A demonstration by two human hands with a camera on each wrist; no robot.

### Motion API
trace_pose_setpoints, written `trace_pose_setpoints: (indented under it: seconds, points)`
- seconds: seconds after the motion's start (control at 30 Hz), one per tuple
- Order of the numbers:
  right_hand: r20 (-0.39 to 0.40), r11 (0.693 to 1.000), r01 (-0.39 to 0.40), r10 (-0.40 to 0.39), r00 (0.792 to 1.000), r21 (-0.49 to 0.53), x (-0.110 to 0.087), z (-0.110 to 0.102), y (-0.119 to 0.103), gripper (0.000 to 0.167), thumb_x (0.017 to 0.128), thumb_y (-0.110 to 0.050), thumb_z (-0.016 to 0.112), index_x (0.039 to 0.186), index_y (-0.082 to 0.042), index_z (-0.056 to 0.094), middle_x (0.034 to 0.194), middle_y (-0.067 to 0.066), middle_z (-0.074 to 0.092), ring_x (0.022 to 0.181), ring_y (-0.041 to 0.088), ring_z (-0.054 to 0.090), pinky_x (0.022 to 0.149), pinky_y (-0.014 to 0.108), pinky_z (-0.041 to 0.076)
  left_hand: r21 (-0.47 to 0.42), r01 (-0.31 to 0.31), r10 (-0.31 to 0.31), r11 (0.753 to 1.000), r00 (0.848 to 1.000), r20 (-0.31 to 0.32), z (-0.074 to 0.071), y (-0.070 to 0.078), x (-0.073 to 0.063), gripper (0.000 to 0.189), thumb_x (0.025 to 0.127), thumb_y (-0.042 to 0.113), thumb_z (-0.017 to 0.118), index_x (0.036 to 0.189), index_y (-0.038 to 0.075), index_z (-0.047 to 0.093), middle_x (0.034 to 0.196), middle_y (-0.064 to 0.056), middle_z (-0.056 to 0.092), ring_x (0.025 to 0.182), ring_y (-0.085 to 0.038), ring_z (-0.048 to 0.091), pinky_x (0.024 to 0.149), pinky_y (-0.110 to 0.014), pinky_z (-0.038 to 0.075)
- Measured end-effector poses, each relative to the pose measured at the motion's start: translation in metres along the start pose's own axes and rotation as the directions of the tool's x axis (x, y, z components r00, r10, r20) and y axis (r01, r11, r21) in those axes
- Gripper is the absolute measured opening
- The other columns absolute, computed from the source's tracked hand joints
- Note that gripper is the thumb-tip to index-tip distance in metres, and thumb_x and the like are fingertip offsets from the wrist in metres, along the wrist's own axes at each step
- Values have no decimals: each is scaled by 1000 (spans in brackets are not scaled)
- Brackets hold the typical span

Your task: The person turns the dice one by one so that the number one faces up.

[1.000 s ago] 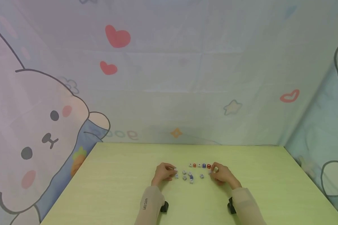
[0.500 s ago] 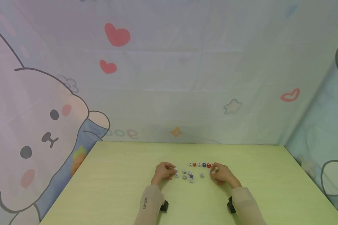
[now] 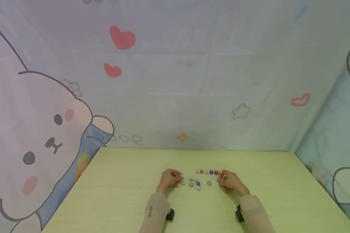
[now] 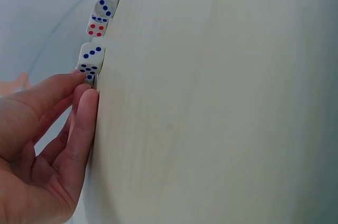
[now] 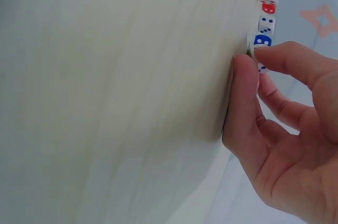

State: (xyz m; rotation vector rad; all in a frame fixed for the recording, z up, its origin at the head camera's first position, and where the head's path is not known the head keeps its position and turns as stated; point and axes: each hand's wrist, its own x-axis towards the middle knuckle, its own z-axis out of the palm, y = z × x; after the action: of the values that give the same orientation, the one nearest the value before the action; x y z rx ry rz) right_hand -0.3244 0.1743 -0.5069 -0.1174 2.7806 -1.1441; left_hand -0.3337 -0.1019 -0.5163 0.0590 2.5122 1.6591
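Note:
In the head view, my left hand pinches a white die between thumb and fingertips, beside another white die. The left wrist view shows that held die mostly covered by the fingers, just behind a white die with blue pips. My right hand has its thumb and index finger at a small white die, near the right end of a row of dice. From the right wrist, the fingertips hide most of that die; a blue die shows past them.
A far row holds white, red and blue dice. Several loose white dice and another blue die lie between the hands on the pale yellow-green table. A printed cloth hangs behind the table.
The right hand has shifted slightly, and the white die at the row's right end shows more clearly. The die at its fingertips has turned a little. The left hand stays put.

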Motion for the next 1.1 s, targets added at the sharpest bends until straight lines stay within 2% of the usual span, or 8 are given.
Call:
trace_pose_setpoints:
  seconds: [0.43, 0.73, 1.1]
  points:
    - [22, 999, 24, -24, 999, 27, -1, -1, -1, 13, 81, -5, 57, 93, -6, 51, 63, 4, 50, 47, 11, 41, 42, 23, 47, -5, 6, -6, 1000, 1000, 0, 1, -1, 1, 22, 78, 12, 67, 98, 3, 66, 80, -9, 64, 58, -7, 57, 50, -20, 52]
    - [14, 1000, 16, -17, 1000, 14, -1, -2, 1, 17, 78, -3, 61, 93, 2, 54, 79, 11, 56, 58, 15, 53, 46, 26, 51, 1, -1, 1, 1000, 1000, 0, 0, -3, 3, 21, 79, 11, 67, 98, 3, 67, 82, -9, 64, 55, -6, 57, 49, -20, 52]
    - [17, 1000, 11, -12, 1000, 12, -2, -2, 1, 12, 79, -3, 59, 88, 2, 53, 73, 9, 54, 56, 14, 53, 46, 26, 51, -20, 10, -10, 1000, 1000, 10, 1, 0, 0, 22, 79, 10, 66, 99, 2, 66, 81, -9, 63, 59, -7, 58, 50, -20, 52]
